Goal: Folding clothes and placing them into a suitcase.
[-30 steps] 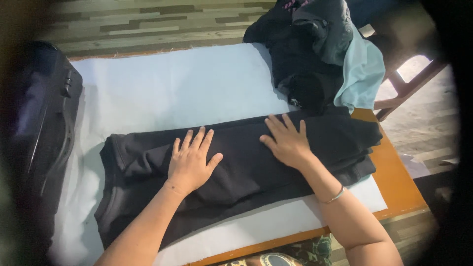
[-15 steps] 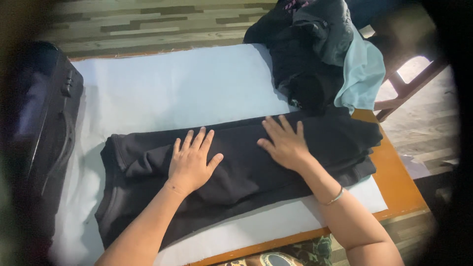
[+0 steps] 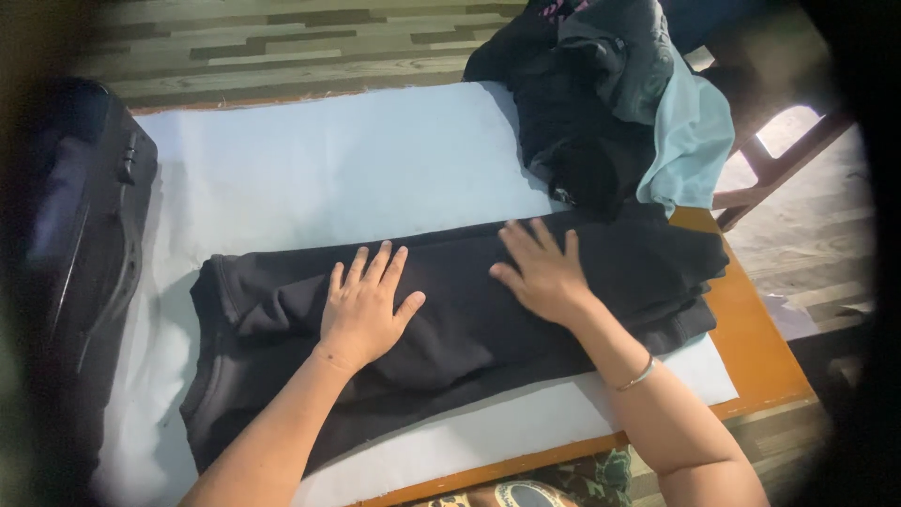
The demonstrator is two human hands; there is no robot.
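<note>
White sheet (image 3: 328, 169) covers the wooden table (image 3: 751, 347); black garment (image 3: 450, 329) lies folded lengthwise across it; my left hand (image 3: 361, 310) and right hand (image 3: 540, 277) press flat, fingers spread, gripping nothing, pinning the fold; clothes pile (image 3: 610, 103) sits behind, black suitcase (image 3: 75, 244) leftward.

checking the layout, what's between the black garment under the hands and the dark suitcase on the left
In the head view, only bare white sheet separates the black garment from the suitcase.

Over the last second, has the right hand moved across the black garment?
Barely: the right hand lies flat on the black garment and has slid slightly left, away from the clothes pile.
</note>
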